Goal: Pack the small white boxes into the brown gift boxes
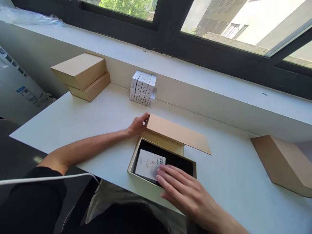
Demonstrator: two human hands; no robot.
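An open cardboard box (131, 162) with a dark lining sits at the table's near edge, its tan lid (177, 131) raised on the far side. My left hand (139, 124) grips the left end of that lid, fingers bent round its edge. Inside the box, at the left, lies a white printed card or small box (146, 164). My right hand (182, 188) is over the box's near right part, fingers stretched out, fingertips at the right edge of the white item. It hides part of the box's interior and near wall.
Small white boxes (143, 87) stand stacked by the back wall. Two brown boxes (84, 74) are piled at the back left, and another brown box (285, 162) is at the right. A white cable (48, 179) crosses my left sleeve. The white table (97, 112) adjoins a window ledge.
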